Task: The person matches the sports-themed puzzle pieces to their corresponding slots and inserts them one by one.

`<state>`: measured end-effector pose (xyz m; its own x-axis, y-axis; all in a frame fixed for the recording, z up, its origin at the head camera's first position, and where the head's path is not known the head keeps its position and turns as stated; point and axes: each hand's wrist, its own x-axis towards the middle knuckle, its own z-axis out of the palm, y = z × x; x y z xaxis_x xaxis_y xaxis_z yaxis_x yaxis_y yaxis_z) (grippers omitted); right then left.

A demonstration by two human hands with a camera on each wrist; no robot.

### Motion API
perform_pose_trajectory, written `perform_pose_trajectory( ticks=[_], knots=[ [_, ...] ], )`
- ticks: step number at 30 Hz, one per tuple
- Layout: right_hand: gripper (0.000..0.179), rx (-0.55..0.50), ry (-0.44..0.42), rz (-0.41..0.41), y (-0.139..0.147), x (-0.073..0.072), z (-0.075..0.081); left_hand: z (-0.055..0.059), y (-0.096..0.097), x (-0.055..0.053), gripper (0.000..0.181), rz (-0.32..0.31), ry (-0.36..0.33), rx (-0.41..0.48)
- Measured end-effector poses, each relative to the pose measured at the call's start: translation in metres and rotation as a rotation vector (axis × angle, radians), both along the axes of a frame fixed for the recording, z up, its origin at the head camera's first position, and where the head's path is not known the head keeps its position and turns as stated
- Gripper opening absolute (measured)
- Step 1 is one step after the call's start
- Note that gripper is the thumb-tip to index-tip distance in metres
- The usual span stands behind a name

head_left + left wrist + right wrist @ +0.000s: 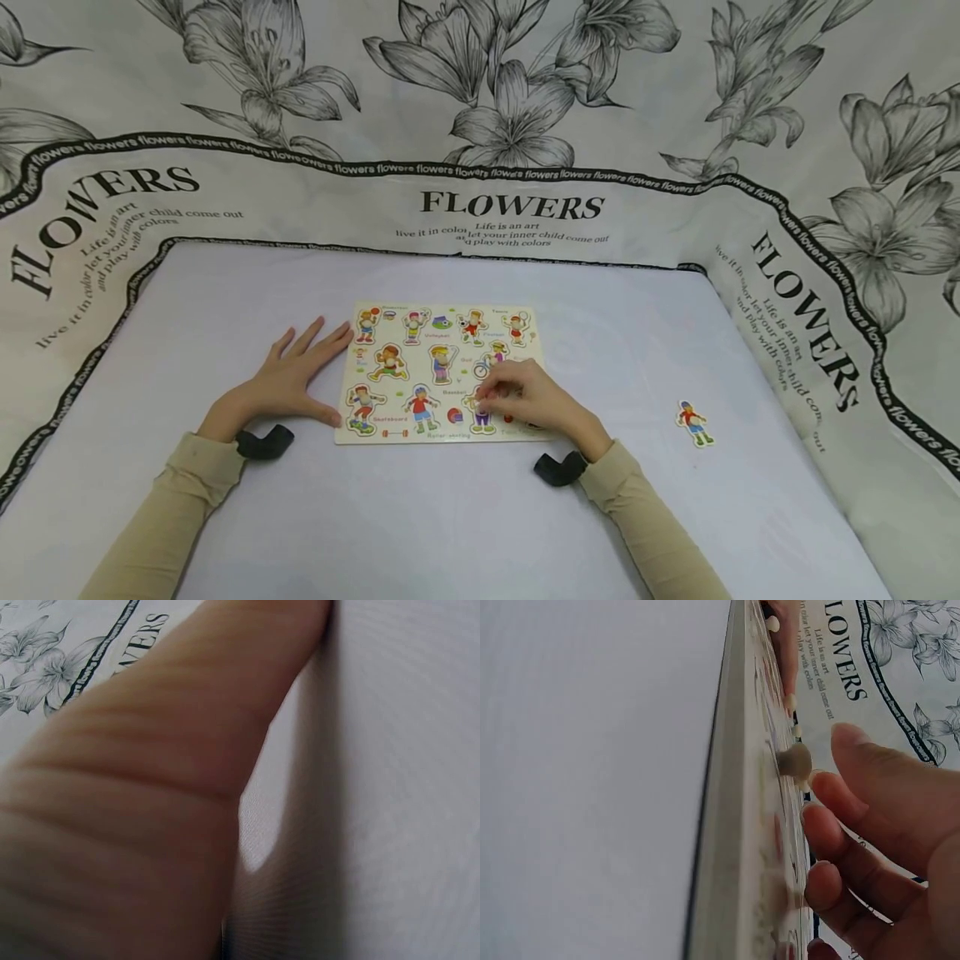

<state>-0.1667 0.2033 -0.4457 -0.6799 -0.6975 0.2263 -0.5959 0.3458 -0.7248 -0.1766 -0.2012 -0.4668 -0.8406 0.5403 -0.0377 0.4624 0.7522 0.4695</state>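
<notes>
A cream wooden knob puzzle board [395, 396] lies on the white table, its pictures showing children at sports. My left hand [288, 379] rests flat with spread fingers at the board's left edge, thumb tip by the lower left corner. Over the lower right part of the board is my right hand [532, 396], bent above a figure piece in purple trousers [482, 423]. In the right wrist view, thumb and index finger stand parted just off a round wooden knob [796, 760]. The right hand hides the board's lower right pieces.
One loose figure piece [695, 424], with a red top and blue shorts, lies on the table to the right. Flower-printed cloth [510, 217] surrounds the table at the back and sides. A black band [266, 443] is worn on each wrist.
</notes>
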Motion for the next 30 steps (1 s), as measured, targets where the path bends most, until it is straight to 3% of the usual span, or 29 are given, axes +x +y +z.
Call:
perform_pose_trajectory(
  ticks=[6, 13, 22, 30],
  knots=[
    [0.009, -0.034, 0.043, -0.007, 0.012, -0.002, 0.004, -0.002, -0.001, -0.001, 0.133, 0.001, -0.004, -0.002],
    [0.004, 0.041, 0.041, -0.109, 0.035, 0.001, 0.012, -0.002, 0.0, -0.002, 0.134, 0.0, 0.01, -0.018],
    [0.008, 0.036, 0.055, -0.227, 0.055, 0.025, 0.046, -0.003, -0.001, -0.002, 0.134, 0.001, 0.012, -0.016],
    [0.011, 0.053, 0.113, -0.327, 0.09, 0.034, 0.055, -0.004, -0.001, -0.002, 0.134, 0.002, 0.01, -0.019]
  ],
)
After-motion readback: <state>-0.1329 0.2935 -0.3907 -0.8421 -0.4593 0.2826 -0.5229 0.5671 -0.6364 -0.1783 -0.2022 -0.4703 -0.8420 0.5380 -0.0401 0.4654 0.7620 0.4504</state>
